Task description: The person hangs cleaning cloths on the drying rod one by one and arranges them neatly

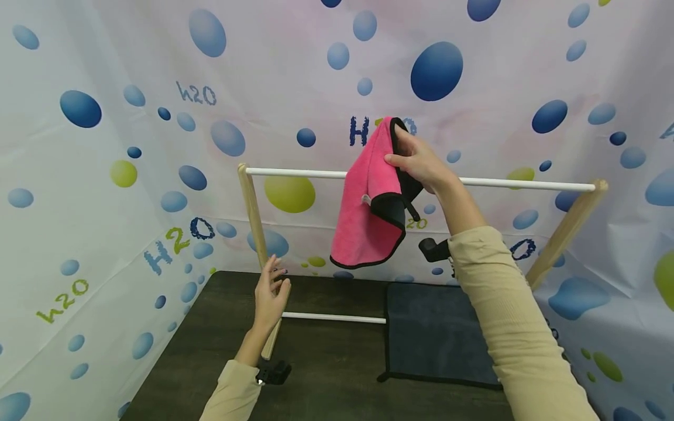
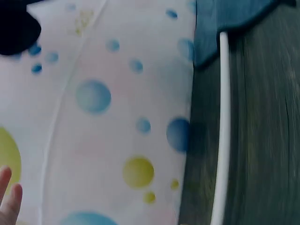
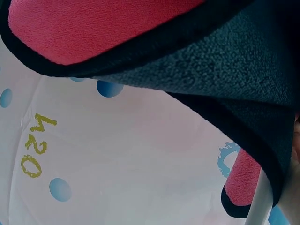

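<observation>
My right hand (image 1: 421,161) pinches the upper edge of a pink cloth (image 1: 363,210) with a dark grey back and black edging. The cloth hangs bunched in front of the rack's upper white bar (image 1: 526,184). In the right wrist view its dark back (image 3: 225,61) fills the top, and the bar (image 3: 260,201) passes close beside a pink corner; whether cloth and bar touch, I cannot tell. My left hand (image 1: 271,295) is beside the left wooden post (image 1: 253,216), fingers loosely bent and holding nothing. Two of its fingertips (image 2: 14,199) show in the left wrist view.
A dark grey cloth (image 1: 437,333) lies flat on the dark wood table (image 1: 326,362), at the right. The rack's lower white bar (image 1: 334,318) runs toward it. The right wooden post (image 1: 566,234) slants down at the right. Behind hangs a white curtain (image 1: 158,47) with blue and green spots.
</observation>
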